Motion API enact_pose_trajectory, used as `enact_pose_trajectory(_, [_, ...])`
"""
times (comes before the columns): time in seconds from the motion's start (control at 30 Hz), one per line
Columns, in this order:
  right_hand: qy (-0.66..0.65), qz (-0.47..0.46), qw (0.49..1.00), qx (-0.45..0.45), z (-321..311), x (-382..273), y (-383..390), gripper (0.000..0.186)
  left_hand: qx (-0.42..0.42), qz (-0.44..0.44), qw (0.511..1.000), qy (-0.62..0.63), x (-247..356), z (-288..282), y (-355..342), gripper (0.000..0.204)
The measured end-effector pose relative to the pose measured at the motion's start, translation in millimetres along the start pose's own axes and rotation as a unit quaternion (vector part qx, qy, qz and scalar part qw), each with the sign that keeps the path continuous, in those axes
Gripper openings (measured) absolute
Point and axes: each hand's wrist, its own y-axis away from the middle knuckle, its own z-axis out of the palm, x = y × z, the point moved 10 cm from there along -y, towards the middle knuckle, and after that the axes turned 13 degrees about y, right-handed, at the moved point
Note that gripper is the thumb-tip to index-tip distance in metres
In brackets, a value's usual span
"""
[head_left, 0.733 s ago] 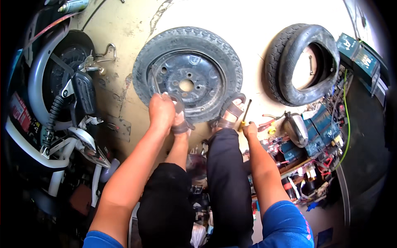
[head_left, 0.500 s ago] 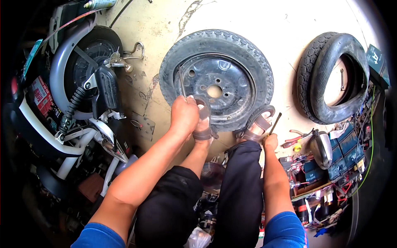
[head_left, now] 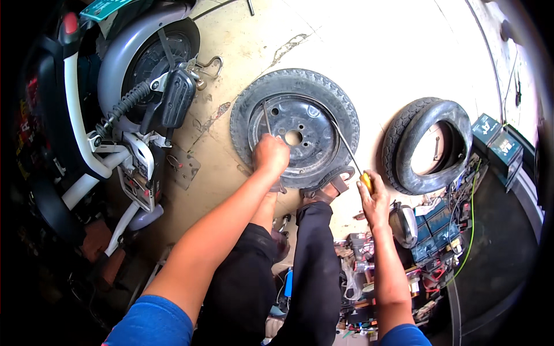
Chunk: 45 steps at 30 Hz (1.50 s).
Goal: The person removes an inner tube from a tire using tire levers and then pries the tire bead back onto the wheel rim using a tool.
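Observation:
A black tyre [head_left: 294,82] lies flat on the floor with a dark steel wheel rim [head_left: 314,127] inside it. My left hand [head_left: 271,155] is closed around a thin metal tyre lever [head_left: 266,118], whose far end reaches the gap between rim and tyre at the left. In my right hand [head_left: 376,199] is a long screwdriver [head_left: 348,148] with a yellow handle. Its shaft slants up-left, and its tip meets the seam between tyre and rim at the upper right. My sandalled right foot [head_left: 329,187] rests against the tyre's near edge; my left foot is mostly hidden behind my left hand.
At the right stand a loose tyre [head_left: 398,138] and a bent inner ring of rubber [head_left: 459,115], with a wrench [head_left: 437,147] showing through the opening. A scooter [head_left: 115,115] takes up the left side. Batteries [head_left: 435,233], tools and wires crowd the lower right.
My right hand has moved up and forward from beside my right foot, bringing the screwdriver's tip to the tyre's inner edge. My left hand keeps its hold on the lever. The view has shifted.

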Motion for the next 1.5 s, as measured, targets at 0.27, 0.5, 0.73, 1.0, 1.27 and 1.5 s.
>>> enact_pose_trajectory(0.27, [0.250,-0.179,0.934,-0.183,27.1,-119.5,-193.2,0.034,-0.022,0.008,1.000,0.001,-9.5,-9.5,-7.8,0.036])
enact_pose_trajectory(0.5, [0.338,-0.221,0.856,-0.324,52.5,-161.3,-258.9,0.032,-0.046,-0.020,0.999,-0.021,-5.1,-19.4,-7.2,0.035])
enact_pose_trajectory(0.73, [0.365,-0.163,0.834,-0.380,76.1,-192.1,-303.3,0.019,-0.090,-0.018,0.995,0.049,-4.3,-26.5,-24.4,0.033])
enact_pose_trajectory(1.0, [0.477,-0.289,0.771,-0.306,109.1,-238.6,-298.6,0.027,-0.099,-0.050,0.993,0.026,15.6,-40.0,-23.7,0.033])
enact_pose_trajectory(1.27, [0.405,-0.216,0.810,-0.366,88.3,-222.2,-302.3,0.025,-0.195,-0.064,0.978,0.037,14.4,-47.6,-41.3,0.021])
enact_pose_trajectory(1.5, [0.439,-0.265,0.775,-0.370,95.2,-240.8,-307.8,0.025,-0.153,-0.037,0.986,0.051,23.4,-52.5,-42.0,0.034])
